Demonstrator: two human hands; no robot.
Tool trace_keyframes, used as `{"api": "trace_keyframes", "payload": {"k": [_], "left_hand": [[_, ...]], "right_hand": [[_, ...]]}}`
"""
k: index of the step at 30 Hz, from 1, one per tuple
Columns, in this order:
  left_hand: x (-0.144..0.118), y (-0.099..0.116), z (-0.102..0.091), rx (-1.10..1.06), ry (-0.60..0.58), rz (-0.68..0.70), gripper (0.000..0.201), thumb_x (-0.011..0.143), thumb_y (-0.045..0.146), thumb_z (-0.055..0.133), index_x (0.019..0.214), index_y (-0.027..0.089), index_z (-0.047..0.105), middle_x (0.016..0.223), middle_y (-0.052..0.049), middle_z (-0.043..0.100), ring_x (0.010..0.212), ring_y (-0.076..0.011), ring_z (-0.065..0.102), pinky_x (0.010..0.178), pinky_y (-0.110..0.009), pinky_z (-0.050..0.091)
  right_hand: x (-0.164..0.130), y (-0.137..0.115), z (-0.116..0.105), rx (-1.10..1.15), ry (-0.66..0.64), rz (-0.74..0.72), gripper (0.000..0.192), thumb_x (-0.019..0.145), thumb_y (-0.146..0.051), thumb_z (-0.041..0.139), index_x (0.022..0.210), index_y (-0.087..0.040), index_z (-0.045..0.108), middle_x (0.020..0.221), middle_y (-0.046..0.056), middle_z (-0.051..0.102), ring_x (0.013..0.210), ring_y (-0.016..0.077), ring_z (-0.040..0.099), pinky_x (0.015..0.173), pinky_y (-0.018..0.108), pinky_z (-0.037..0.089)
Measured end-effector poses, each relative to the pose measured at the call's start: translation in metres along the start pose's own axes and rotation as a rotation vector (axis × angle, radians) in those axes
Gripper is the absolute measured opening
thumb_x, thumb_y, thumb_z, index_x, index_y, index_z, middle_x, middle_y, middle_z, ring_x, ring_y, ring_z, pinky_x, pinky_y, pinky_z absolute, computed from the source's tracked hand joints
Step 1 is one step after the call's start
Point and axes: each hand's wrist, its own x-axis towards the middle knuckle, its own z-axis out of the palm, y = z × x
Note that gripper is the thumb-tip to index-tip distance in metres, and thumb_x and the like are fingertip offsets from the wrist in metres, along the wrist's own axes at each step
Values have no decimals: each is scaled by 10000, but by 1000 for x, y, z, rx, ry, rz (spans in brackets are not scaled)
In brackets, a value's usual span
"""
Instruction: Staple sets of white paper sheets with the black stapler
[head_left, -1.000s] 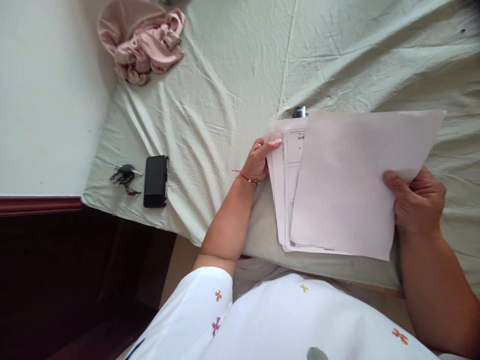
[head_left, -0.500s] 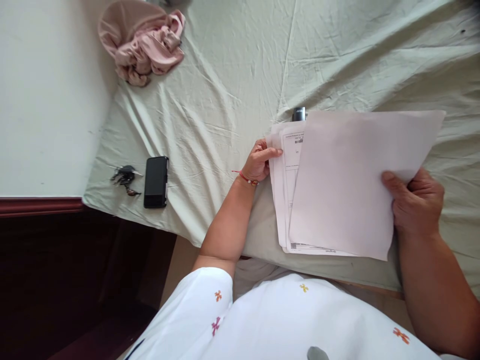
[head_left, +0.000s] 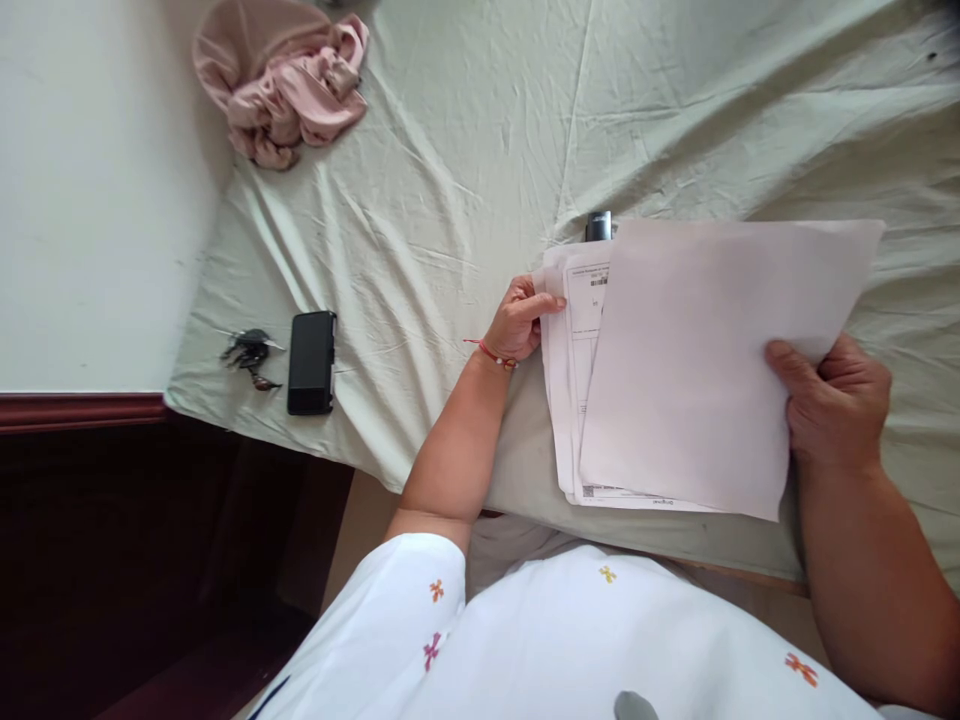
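Observation:
My left hand point(head_left: 521, 318) is closed on the left edge of a stack of printed papers point(head_left: 585, 350), thumb on top and fingers underneath. A red string bracelet circles that wrist. Over most of the stack lies a blank-sided sheet of paper point(head_left: 690, 360), tilted a little. Its right side is pinched in my right hand point(head_left: 836, 405), with the thumb on top and the other fingers partly hidden below. Print shows on the papers along the left and bottom edges. A dark object point(head_left: 598, 226) pokes out behind the top of the stack, mostly covered.
A pale green cloth point(head_left: 442, 220) with wrinkles covers the table. On its left part are a black phone point(head_left: 312, 362) and a bunch of keys point(head_left: 251, 352). Crumpled pink fabric point(head_left: 289, 90) lies at the upper left, beside a white wall point(head_left: 97, 200).
Both hands keep their hold on the papers. The blank-sided sheet's upper right corner has shifted very slightly left; little else differs.

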Motion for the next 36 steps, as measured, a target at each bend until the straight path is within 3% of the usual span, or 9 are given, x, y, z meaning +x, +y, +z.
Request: {"api": "trace_keyframes", "payload": {"k": [9,16,23,29,36], "left_hand": [[0,-1,-1,-9,7,4,234,613,340,847,700,195,685,689,-23,734,829,-266,803,657,-329,660],[-2,3,2,-4,-33,23,376,592,390,893,595,198,569,583,5,629,696,-206,751,652,-312,646],[-2,2,1,36,-28,18,399,577,442,922,633,194,615,633,-15,684,741,-240,778,643,-325,644],[-2,0,-1,74,-31,27,434,594,511,962,821,197,766,806,-44,802,886,-293,820,720,-367,675],[-2,0,-1,107,-60,17,479,616,554,971,881,196,795,885,-72,832,961,-315,823,827,-419,690]], "right_hand": [[1,2,0,-1,8,5,450,633,-438,979,1027,-244,879,977,25,835,725,126,678,740,308,586],[3,2,0,19,12,10,422,635,-413,964,1005,-235,865,975,27,833,726,130,681,710,294,575],[3,1,0,-1,12,17,432,640,-400,949,1020,-219,853,977,33,826,728,136,682,722,305,578],[3,2,-1,22,0,5,426,646,-393,953,1024,-224,851,1004,39,830,759,142,701,773,314,591],[3,4,-1,-7,-2,-10,436,667,-369,927,1068,-221,844,1012,34,828,779,144,704,771,305,578]]}}
